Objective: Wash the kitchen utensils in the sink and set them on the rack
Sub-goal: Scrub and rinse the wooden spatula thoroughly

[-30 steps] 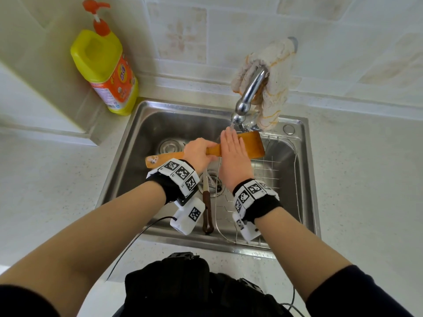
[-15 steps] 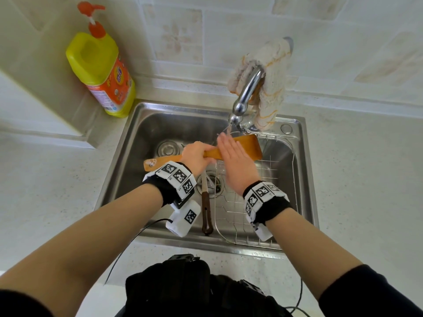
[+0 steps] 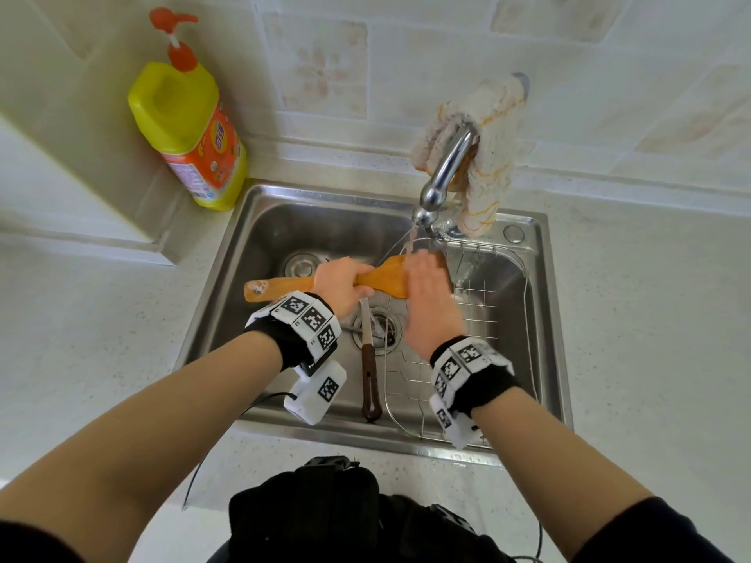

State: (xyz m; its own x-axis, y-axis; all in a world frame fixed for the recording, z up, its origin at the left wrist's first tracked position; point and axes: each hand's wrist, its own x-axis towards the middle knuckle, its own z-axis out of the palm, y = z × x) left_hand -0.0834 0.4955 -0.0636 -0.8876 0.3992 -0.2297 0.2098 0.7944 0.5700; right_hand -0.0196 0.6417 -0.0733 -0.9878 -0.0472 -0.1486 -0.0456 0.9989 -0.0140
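Observation:
My left hand [image 3: 343, 284] grips the handle of a wooden spatula [image 3: 280, 287] held level over the steel sink [image 3: 260, 245]. Its blade sits under water running from the faucet [image 3: 447, 168]. My right hand [image 3: 430, 294] lies flat over the blade, fingers together, covering its right end. A knife [image 3: 369, 375] with a dark brown handle lies in the sink bottom across the drain. A wire rack [image 3: 495, 319] fills the right half of the sink.
A yellow dish-soap bottle [image 3: 191, 128] with a red pump stands at the sink's back left corner. A cloth [image 3: 487, 156] hangs over the faucet base. Pale countertop [image 3: 650, 319] surrounds the sink, with a tiled wall behind.
My right hand has slid rightward along the spatula blade and now covers its far end. The left hand keeps the same grip on the handle.

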